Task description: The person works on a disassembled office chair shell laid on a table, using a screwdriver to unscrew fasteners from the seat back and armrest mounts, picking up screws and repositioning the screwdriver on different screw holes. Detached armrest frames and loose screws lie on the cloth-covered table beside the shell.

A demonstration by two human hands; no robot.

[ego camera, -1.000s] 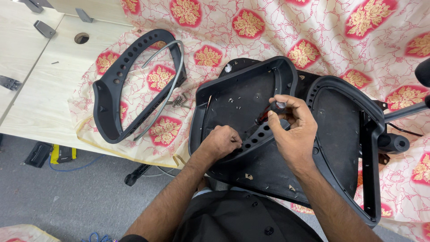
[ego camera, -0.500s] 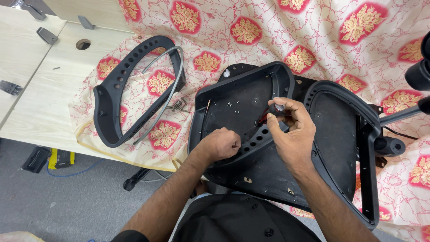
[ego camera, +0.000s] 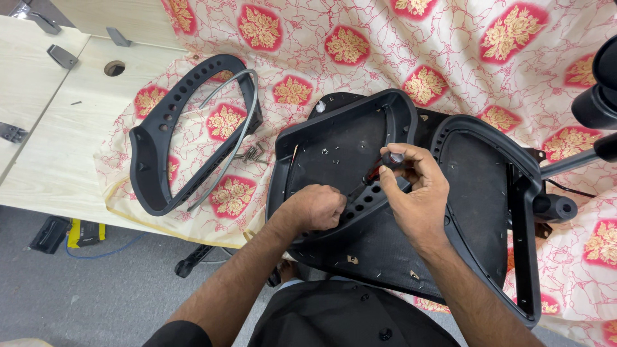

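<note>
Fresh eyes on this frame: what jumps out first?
The big black plastic chair shell lying on the red-flowered cloth, centre frame, with both hands working inside it. The right hand grips a red-handled screwdriver angled down toward the left hand, which is closed into a fist against the shell's perforated curved strip. To the left lies a separate curved black frame piece with a small pile of screws beside it.

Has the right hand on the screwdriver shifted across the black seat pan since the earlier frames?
No. The right hand grips the screwdriver at the same spot on the black seat pan, beside the row of holes.
</note>
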